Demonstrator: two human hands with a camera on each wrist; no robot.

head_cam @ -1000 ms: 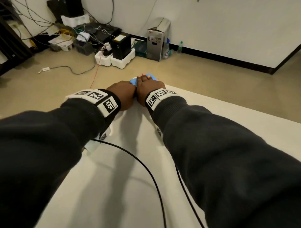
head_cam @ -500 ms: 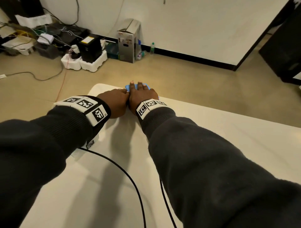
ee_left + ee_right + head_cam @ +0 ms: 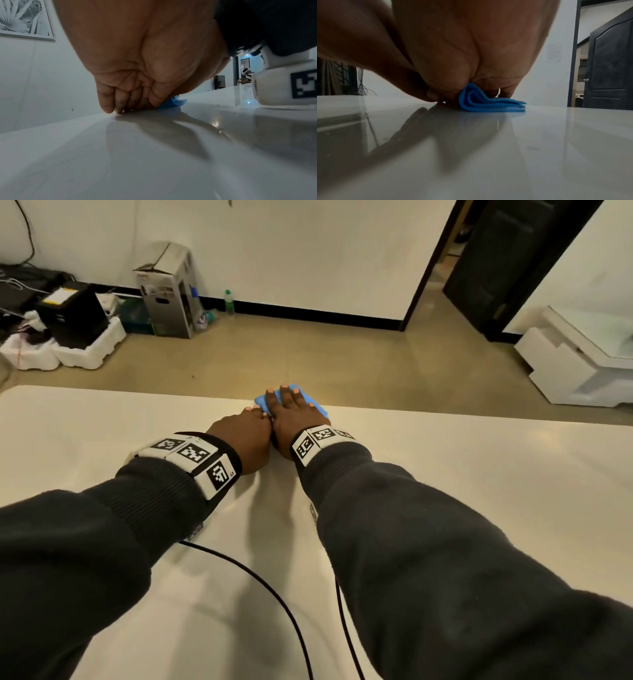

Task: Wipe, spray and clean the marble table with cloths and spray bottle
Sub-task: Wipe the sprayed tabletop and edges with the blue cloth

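Note:
A folded blue cloth [image 3: 318,408] lies at the far edge of the white marble table [image 3: 479,491]. My right hand [image 3: 291,409] presses flat on top of it with its fingers straight and spread. In the right wrist view the cloth [image 3: 488,103] bunches up under the palm. My left hand [image 3: 248,424] sits close against the right one, its fingertips [image 3: 109,109] down on the table just left of the cloth [image 3: 174,103]. No spray bottle is in view.
Two black cables [image 3: 274,594] trail across the near part of the table from my wrists. Beyond the far edge is floor, with a cardboard box [image 3: 169,292] and a black device [image 3: 72,316] on foam at the left. White furniture [image 3: 582,364] stands at the right.
Both hands have slid the cloth to the right along the far edge, away from the table's left corner. Their hold on it looks the same.

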